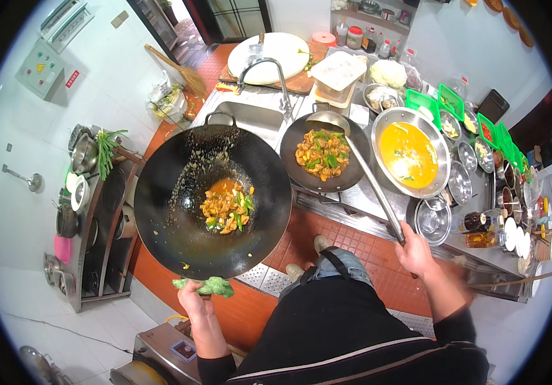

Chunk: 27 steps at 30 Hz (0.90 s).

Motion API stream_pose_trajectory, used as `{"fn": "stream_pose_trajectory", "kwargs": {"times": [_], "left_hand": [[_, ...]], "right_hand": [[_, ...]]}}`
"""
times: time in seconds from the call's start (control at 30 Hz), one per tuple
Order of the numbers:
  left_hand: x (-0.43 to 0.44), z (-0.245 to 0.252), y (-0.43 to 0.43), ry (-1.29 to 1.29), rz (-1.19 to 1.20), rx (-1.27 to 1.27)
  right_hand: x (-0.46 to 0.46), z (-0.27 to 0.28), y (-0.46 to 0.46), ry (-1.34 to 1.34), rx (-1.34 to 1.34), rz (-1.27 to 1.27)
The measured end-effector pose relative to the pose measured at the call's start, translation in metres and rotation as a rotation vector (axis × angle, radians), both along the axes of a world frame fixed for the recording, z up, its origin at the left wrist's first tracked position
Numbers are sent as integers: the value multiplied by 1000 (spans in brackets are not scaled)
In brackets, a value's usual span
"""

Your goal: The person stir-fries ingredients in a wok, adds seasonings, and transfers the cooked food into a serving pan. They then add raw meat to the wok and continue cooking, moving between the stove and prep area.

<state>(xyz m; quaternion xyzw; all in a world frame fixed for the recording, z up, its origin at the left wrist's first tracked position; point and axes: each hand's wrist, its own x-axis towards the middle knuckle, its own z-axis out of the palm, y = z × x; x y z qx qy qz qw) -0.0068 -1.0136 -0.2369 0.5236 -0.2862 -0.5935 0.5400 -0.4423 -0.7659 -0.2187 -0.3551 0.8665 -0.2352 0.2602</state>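
My left hand (pixel 195 299) grips the near edge of a large black wok (pixel 163 192) through a green cloth (pixel 216 287); any handle there is hidden. Cooked meat pieces with green peppers (pixel 228 209) and some brown sauce lie in the wok. In my right hand (pixel 415 252) is the end of a long metal ladle (pixel 370 179). Its bowl is at the far side of a smaller black two-handled pan (pixel 290 156), beside more of the same meat and peppers (pixel 323 155). That pan rests on the steel counter.
A metal basin of yellow liquid (pixel 408 154) stands right of the small pan. Behind the wok are a sink (pixel 247 115) and faucet (pixel 283 82). Green trays (pixel 422 103) and metal bowls (pixel 459 183) line the right counter. A steel shelf (pixel 105 231) stands left.
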Motion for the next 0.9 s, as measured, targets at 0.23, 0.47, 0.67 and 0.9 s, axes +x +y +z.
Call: {"fn": "stream_pose_trajectory", "kwargs": {"times": [0.23,0.47,0.67,0.9], "left_hand": [[-31,20,-19,2,-87,-116],[-94,47,-29,-26,-58,-145],[-135,65,-35,-138,-73,-194],[-194,85,-26,-385,-102,-420]], "right_hand": [[-23,10,-12,-320,-293,50],[-61,40,-58,-1163,-455,-68],[-86,75,-140,-1222,-440,-12],[-104,75,-189,-1204,-371,50]]}}
